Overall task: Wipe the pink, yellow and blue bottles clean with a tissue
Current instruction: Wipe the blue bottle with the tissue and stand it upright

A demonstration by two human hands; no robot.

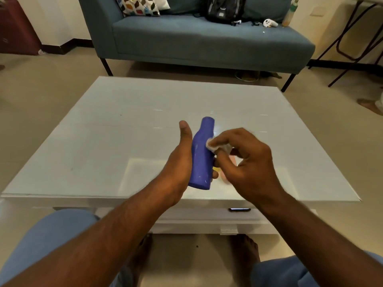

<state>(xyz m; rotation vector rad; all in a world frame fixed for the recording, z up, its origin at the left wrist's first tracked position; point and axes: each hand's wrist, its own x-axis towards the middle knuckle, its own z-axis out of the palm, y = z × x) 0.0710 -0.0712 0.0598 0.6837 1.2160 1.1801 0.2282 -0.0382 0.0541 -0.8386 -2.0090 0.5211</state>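
My left hand [180, 160] grips the blue bottle [202, 156] around its lower body and holds it nearly upright above the white table [103, 129], neck pointing away from me. My right hand [246, 160] pinches a small crumpled white tissue [213, 146] and presses it against the bottle's right side, just below the neck. Behind my right hand, small patches of a pink bottle [232, 159] and a yellow bottle [217, 169] show on the table; both are mostly hidden.
A blue sofa [196, 42] stands beyond the table with a patterned cushion [138, 6], a black backpack [224, 9] and a white controller [270, 23] on it. A dark phone [239, 209] lies on the shelf under the tabletop. A folding table's legs [352, 38] are at the right.
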